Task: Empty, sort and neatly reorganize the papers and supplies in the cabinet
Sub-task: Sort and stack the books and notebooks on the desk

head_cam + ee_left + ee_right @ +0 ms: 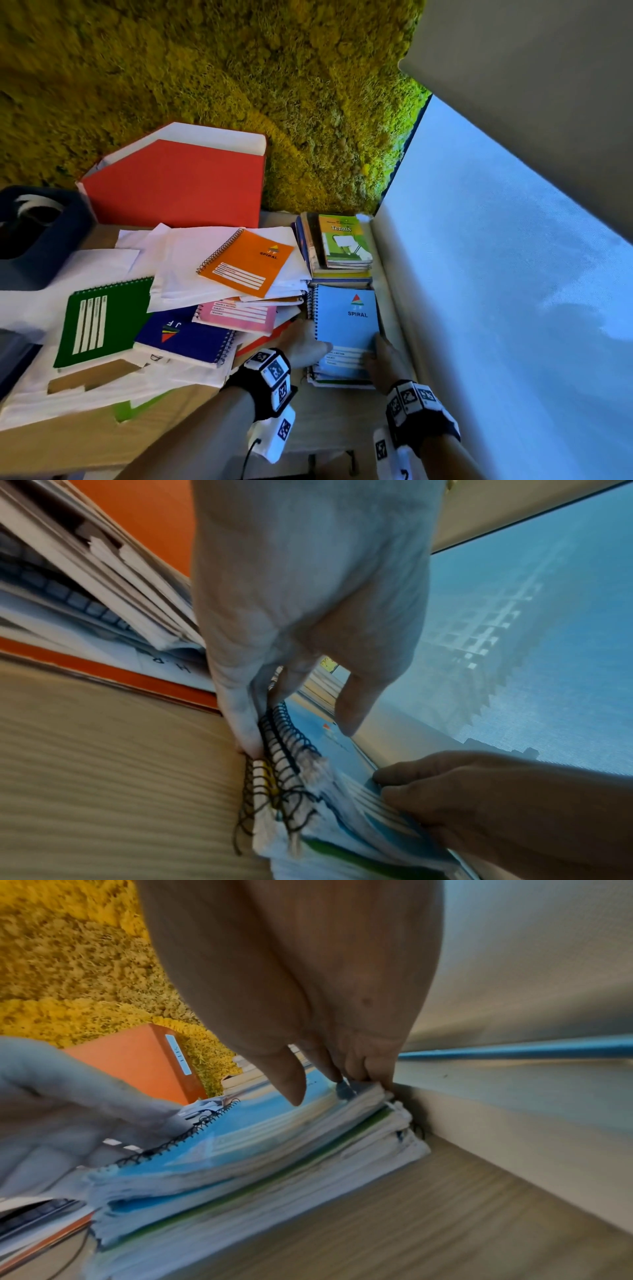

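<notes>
A stack of spiral notebooks topped by a light blue one [346, 325] lies on the wooden surface by the right wall. My left hand [308, 339] presses straight fingers [246, 723] against the stack's spiral side, with the thumb held just over the cover. My right hand [380, 356] grips the stack's right edge, fingers [369, 1066] curled down its side and thumb above the blue cover [240, 1131]. The stack's layers look uneven at the near end [240, 1199].
Left of the stack lies a loose heap: orange notebook [246, 262], pink [236, 313], dark blue [185, 337] and green [99, 325] notebooks on white papers. A red folder [178, 185] stands behind. A book pile with a Tennis cover [344, 245] sits beyond the stack. The wall [479, 274] bounds the right.
</notes>
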